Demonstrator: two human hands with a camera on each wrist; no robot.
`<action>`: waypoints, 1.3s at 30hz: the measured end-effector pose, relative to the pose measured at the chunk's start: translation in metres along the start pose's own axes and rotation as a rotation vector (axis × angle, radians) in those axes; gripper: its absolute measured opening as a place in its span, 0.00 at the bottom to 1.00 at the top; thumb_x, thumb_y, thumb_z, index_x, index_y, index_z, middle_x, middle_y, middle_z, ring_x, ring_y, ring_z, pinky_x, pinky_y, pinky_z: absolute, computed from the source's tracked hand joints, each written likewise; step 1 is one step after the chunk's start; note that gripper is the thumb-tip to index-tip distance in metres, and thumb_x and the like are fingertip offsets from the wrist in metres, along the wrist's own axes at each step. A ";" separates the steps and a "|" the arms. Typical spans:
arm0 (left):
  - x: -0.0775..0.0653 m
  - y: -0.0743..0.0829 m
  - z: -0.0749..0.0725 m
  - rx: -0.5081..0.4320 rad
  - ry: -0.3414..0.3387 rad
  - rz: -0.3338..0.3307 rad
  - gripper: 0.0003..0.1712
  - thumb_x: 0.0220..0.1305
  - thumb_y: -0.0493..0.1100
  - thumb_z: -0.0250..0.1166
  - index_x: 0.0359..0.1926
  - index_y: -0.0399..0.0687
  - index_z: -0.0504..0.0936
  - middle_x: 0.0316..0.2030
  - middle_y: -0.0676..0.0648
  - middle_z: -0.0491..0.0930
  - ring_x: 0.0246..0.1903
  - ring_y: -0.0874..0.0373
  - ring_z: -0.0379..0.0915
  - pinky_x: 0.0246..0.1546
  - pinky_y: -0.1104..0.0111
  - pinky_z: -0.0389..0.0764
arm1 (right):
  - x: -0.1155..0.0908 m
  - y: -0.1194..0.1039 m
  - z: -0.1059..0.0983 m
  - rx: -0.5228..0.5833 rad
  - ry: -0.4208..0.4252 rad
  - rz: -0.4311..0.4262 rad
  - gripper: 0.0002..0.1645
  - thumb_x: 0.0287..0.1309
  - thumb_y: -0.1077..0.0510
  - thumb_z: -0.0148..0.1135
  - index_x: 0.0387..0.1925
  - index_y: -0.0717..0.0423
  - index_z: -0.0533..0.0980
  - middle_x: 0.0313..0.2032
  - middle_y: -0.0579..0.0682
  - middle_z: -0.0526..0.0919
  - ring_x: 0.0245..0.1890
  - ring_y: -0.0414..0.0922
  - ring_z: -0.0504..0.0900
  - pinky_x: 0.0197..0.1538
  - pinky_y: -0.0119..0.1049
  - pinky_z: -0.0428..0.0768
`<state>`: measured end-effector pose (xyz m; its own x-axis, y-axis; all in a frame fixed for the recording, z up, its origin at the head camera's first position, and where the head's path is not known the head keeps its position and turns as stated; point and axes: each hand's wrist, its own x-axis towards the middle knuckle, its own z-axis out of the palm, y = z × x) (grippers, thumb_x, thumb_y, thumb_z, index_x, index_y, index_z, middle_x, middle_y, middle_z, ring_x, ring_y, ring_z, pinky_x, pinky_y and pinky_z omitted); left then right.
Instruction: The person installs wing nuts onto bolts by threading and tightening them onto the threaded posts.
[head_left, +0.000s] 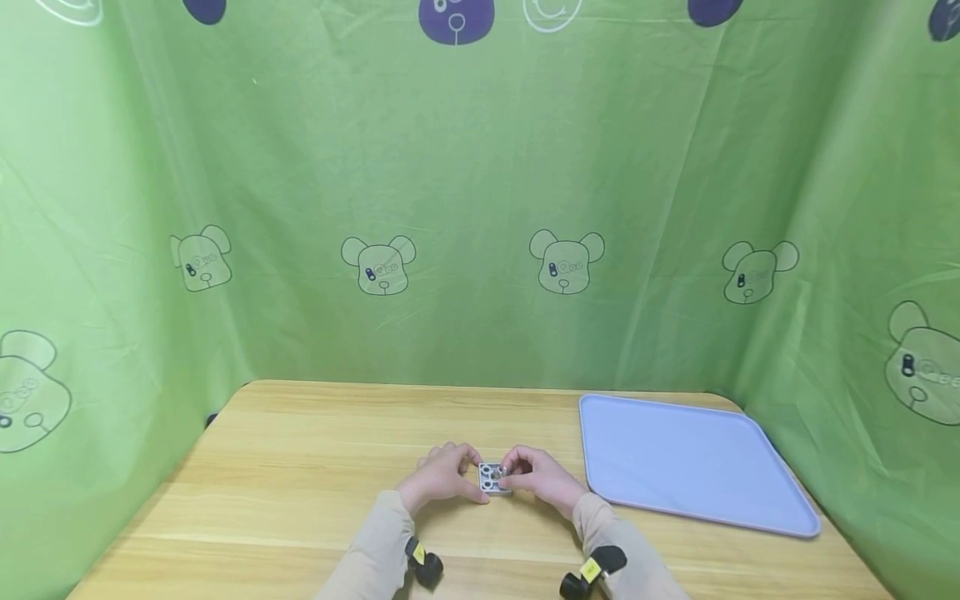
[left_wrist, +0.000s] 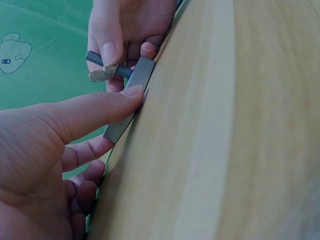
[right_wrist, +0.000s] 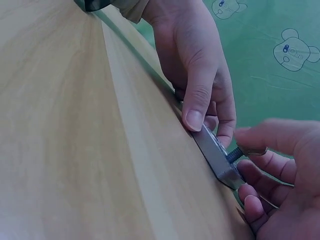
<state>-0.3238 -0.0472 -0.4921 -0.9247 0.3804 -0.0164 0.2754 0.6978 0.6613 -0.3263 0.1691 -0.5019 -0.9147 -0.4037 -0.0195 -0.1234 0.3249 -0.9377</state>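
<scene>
A small square grey metal block with round rings on its upper face sits between the person's two hands, low at the near part of a light wood-grained table; from where I stand I can't tell whether its whole underside touches the wood. The left hand pinches it by the edges, thumb along the near side and a finger at the far side, the other fingers loosely curled. A dark threaded metal bolt rises from the block's face, and on its shaft sits a dull silvery wing-shaped piece. The right hand pinches that piece between thumb and fingers, one fingertip close beside the block. Both arms wear beige sleeves, with a black wrist camera near each cuff. Off to the right, well apart from the block, lies a pale blue rectangular tray with a raised rim, and green cloth printed with bear heads hangs around the table.
</scene>
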 end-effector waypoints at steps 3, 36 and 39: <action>0.000 0.000 0.000 -0.001 0.000 -0.001 0.30 0.38 0.53 0.79 0.44 0.54 0.78 0.33 0.51 0.70 0.35 0.55 0.60 0.37 0.63 0.58 | 0.000 0.001 -0.002 -0.006 -0.013 0.002 0.18 0.52 0.60 0.66 0.44 0.63 0.74 0.36 0.50 0.76 0.38 0.43 0.71 0.41 0.34 0.70; 0.000 0.000 0.000 0.009 0.012 -0.001 0.30 0.38 0.53 0.79 0.44 0.54 0.79 0.32 0.51 0.70 0.35 0.55 0.61 0.37 0.63 0.59 | -0.003 0.000 -0.005 0.049 -0.062 -0.010 0.21 0.52 0.64 0.60 0.49 0.65 0.75 0.39 0.51 0.75 0.38 0.42 0.69 0.35 0.30 0.69; 0.001 0.000 0.001 0.011 0.014 -0.002 0.30 0.37 0.53 0.79 0.44 0.54 0.78 0.32 0.51 0.70 0.35 0.55 0.61 0.37 0.63 0.59 | -0.003 0.000 -0.004 0.033 -0.051 -0.009 0.18 0.52 0.63 0.61 0.46 0.66 0.75 0.38 0.50 0.75 0.38 0.42 0.69 0.37 0.31 0.69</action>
<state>-0.3244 -0.0467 -0.4930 -0.9286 0.3710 -0.0070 0.2768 0.7052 0.6528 -0.3253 0.1734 -0.5006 -0.8925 -0.4501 -0.0283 -0.1177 0.2933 -0.9488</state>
